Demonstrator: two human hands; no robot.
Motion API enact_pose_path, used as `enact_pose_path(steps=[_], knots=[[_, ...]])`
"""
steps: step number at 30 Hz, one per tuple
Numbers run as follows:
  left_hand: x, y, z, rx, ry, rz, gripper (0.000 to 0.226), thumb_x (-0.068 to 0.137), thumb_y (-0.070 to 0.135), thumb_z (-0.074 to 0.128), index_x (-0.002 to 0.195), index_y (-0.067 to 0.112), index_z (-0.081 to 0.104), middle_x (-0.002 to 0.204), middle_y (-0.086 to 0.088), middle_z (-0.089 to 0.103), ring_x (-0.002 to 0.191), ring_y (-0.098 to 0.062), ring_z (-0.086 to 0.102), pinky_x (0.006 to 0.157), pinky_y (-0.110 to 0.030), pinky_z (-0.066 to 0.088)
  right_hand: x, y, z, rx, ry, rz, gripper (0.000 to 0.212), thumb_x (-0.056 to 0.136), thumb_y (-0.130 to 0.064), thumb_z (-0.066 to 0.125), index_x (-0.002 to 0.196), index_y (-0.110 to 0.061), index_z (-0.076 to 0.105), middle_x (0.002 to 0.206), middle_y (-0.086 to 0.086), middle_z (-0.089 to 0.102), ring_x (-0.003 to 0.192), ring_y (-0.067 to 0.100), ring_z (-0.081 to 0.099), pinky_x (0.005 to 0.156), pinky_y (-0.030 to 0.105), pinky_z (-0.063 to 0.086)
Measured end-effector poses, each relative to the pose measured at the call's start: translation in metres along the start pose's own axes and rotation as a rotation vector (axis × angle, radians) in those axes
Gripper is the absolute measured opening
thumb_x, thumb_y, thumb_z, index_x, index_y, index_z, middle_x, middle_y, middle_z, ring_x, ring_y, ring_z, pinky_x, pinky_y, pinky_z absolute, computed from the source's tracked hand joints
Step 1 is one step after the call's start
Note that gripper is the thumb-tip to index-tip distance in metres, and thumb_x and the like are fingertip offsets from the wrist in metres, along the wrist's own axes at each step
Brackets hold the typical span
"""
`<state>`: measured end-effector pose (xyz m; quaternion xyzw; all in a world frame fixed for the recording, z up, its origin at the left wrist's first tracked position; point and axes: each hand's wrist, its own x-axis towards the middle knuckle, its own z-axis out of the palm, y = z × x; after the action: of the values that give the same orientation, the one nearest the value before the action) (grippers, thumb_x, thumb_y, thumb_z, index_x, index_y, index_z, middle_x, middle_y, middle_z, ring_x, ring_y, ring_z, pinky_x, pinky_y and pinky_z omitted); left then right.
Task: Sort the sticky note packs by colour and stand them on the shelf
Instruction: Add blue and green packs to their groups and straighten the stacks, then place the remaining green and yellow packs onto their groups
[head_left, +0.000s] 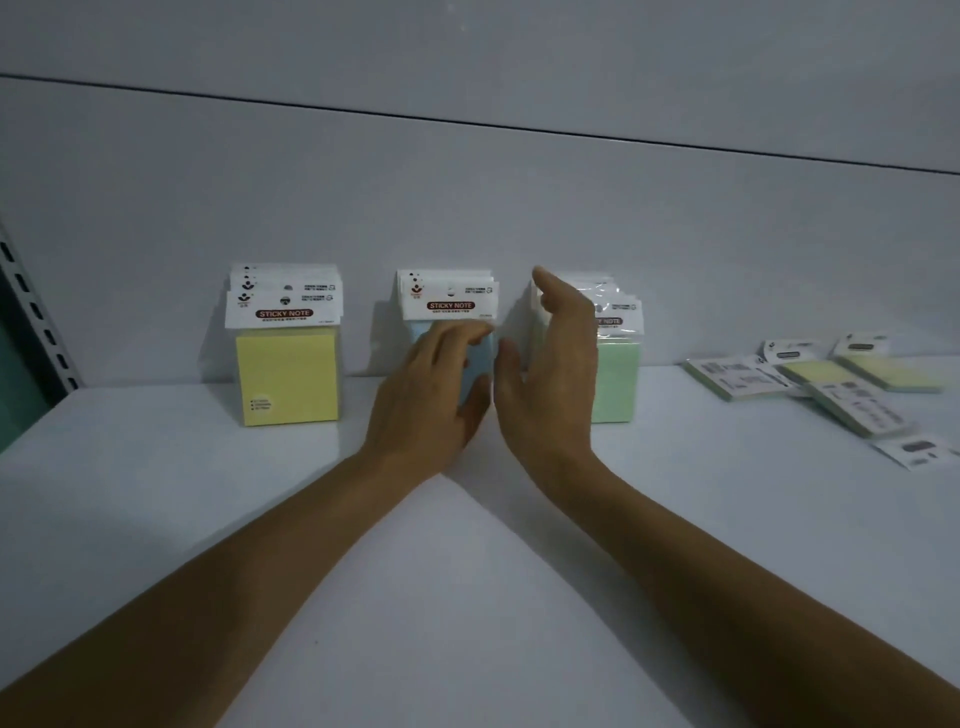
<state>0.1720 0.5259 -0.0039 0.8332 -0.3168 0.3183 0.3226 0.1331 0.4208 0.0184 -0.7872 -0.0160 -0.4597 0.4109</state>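
Note:
Three upright rows of sticky note packs stand against the back wall of the white shelf (467, 571). Yellow packs (287, 374) are on the left, blue packs (451, 304) in the middle, green packs (618, 374) on the right. My left hand (431, 395) lies against the front of the blue packs, fingers spread over the front pack, thumb low at its right side. My right hand (550, 374) is held edge-on with straight fingers between the blue and green rows and hides part of the green packs. It holds nothing.
Several loose packs (815, 379) lie flat on the shelf at the far right, some face down. A perforated metal upright (36, 317) borders the shelf on the left. Bare shelf surface spreads in front of the rows.

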Motion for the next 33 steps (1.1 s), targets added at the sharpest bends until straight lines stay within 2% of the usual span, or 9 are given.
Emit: enact_pose_path(steps=[3, 7, 10, 14, 17, 22, 26, 29, 33], knots=[[0.001, 0.009, 0.004, -0.056, -0.099, -0.042, 0.043, 0.087, 0.023, 0.063, 0.127, 0.013, 0.051, 0.128, -0.007, 0.053, 0.116, -0.026, 0.053, 0.086, -0.047, 0.053, 0.013, 0.008, -0.026, 0.013, -0.031, 0.127, 0.061, 0.085, -0.012, 0.063, 0.139, -0.016, 0.034, 0.141, 0.001, 0.042, 0.130, 0.017, 0.040, 0.111, 0.035, 0.036], [-0.003, 0.045, 0.016, -0.307, -0.309, -0.240, 0.068, 0.089, 0.031, 0.060, 0.146, 0.016, 0.026, 0.149, -0.005, 0.034, 0.137, -0.020, 0.031, 0.113, -0.038, 0.029, 0.006, 0.056, -0.069, -0.157, -0.106, 0.347, 0.070, 0.083, -0.016, 0.062, 0.144, -0.012, 0.027, 0.145, 0.006, 0.038, 0.133, 0.021, 0.037, 0.110, 0.042, 0.034], [-0.015, 0.058, 0.024, -0.080, -0.537, -0.157, 0.079, 0.091, 0.042, 0.053, 0.149, 0.012, 0.009, 0.157, -0.004, 0.017, 0.144, -0.018, 0.017, 0.115, -0.029, 0.018, 0.000, 0.075, -0.083, -0.231, -0.257, 0.580, 0.076, 0.084, -0.022, 0.064, 0.147, -0.014, 0.022, 0.146, 0.008, 0.041, 0.133, 0.025, 0.041, 0.110, 0.044, 0.033], [-0.015, 0.056, 0.024, 0.037, -0.641, -0.124, 0.085, 0.090, 0.052, 0.047, 0.150, 0.014, 0.000, 0.159, -0.004, 0.013, 0.145, -0.019, 0.017, 0.115, -0.032, 0.019, 0.000, 0.074, -0.081, -0.275, -0.357, 0.526, 0.073, 0.086, -0.026, 0.062, 0.147, -0.015, 0.023, 0.140, 0.004, 0.050, 0.127, 0.026, 0.048, 0.106, 0.041, 0.037], [-0.013, 0.055, 0.027, 0.081, -0.692, -0.110, 0.084, 0.090, 0.055, 0.044, 0.150, 0.019, -0.003, 0.159, -0.001, 0.013, 0.144, -0.020, 0.020, 0.114, -0.033, 0.019, -0.002, 0.073, -0.080, -0.321, -0.373, 0.476, 0.059, 0.084, -0.025, 0.061, 0.137, -0.020, 0.037, 0.128, 0.001, 0.058, 0.117, 0.026, 0.055, 0.096, 0.038, 0.043], [-0.014, 0.052, 0.030, 0.096, -0.689, -0.125, 0.082, 0.089, 0.057, 0.042, 0.151, 0.023, 0.000, 0.159, 0.002, 0.015, 0.143, -0.020, 0.022, 0.115, -0.035, 0.022, -0.001, 0.070, -0.083, -0.318, -0.382, 0.472, 0.056, 0.084, -0.026, 0.060, 0.136, -0.019, 0.038, 0.126, 0.001, 0.058, 0.116, 0.025, 0.055, 0.097, 0.038, 0.043], [-0.015, 0.059, 0.025, 0.048, -0.656, -0.175, 0.079, 0.089, 0.053, 0.049, 0.150, 0.024, 0.008, 0.156, 0.003, 0.025, 0.139, -0.020, 0.031, 0.110, -0.034, 0.030, 0.004, 0.072, -0.081, -0.230, -0.345, 0.586, 0.063, 0.084, -0.028, 0.060, 0.140, -0.016, 0.032, 0.133, 0.004, 0.055, 0.122, 0.025, 0.052, 0.105, 0.042, 0.036], [-0.017, 0.062, 0.023, 0.032, -0.474, -0.218, 0.075, 0.087, 0.043, 0.058, 0.147, 0.020, 0.018, 0.145, -0.003, 0.037, 0.131, -0.020, 0.038, 0.102, -0.038, 0.040, 0.013, 0.076, -0.088, 0.010, -0.270, 0.706, 0.062, 0.086, -0.023, 0.059, 0.140, -0.014, 0.031, 0.134, 0.006, 0.050, 0.121, 0.024, 0.051, 0.105, 0.040, 0.037], [-0.008, 0.088, 0.032, 0.173, -0.140, 0.090, 0.043, 0.086, 0.034, 0.056, 0.125, 0.018, 0.045, 0.115, -0.003, 0.055, 0.106, -0.016, 0.051, 0.079, -0.034, 0.053, 0.018, 0.090, -0.117, 0.206, -0.238, 0.736, 0.037, 0.088, -0.015, 0.056, 0.124, -0.014, 0.049, 0.113, 0.003, 0.061, 0.100, 0.018, 0.057, 0.083, 0.028, 0.041]])
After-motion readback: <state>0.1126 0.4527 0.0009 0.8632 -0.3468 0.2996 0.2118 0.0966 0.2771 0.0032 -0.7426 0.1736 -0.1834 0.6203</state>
